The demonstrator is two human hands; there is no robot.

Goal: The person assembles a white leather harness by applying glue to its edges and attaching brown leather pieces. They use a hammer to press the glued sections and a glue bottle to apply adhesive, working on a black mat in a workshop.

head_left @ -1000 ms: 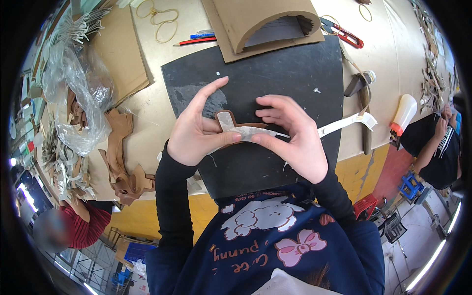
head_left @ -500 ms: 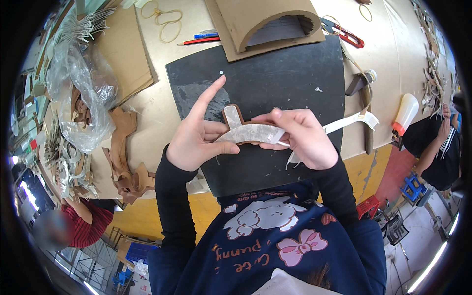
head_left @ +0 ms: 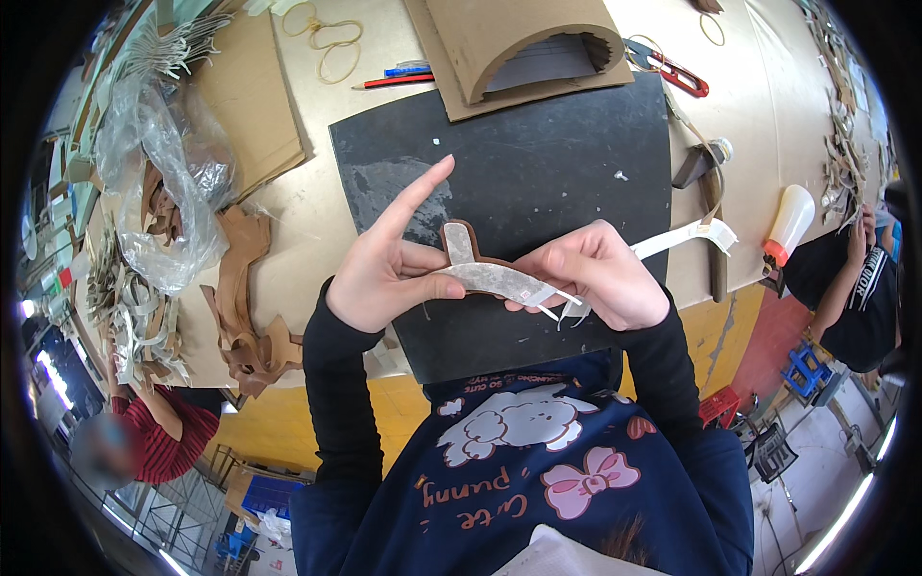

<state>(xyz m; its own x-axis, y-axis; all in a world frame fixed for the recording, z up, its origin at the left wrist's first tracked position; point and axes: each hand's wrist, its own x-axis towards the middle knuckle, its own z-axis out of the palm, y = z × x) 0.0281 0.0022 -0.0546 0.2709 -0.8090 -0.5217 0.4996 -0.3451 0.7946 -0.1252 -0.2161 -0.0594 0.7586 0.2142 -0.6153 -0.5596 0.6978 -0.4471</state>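
A curved, T-shaped leather piece (head_left: 495, 277) with a grey-white face and brown edges is held up over the black mat (head_left: 538, 168). My left hand (head_left: 384, 274) pinches its left end between the thumb and the lower fingers, while the index finger points up and away. At the other end, my right hand (head_left: 615, 278) is closed with thumb and fingertips on the upper edge. Narrow white strips (head_left: 573, 306) show at that end below my right fingers; how they join the leather is hard to make out.
Beyond the mat stands a brown arched form (head_left: 538, 38) on a board. To the right lie a white strip (head_left: 687, 235), a glue bottle (head_left: 791, 223) and a red cutter (head_left: 684, 79). Leather scraps (head_left: 245, 298) and a plastic bag (head_left: 158, 202) lie left. Other people sit at both sides.
The leather piece has tilted, its right end dropping lower. My right fingers have shifted along its upper edge, and more of the white strips shows at that end. My left hand keeps its pinch.
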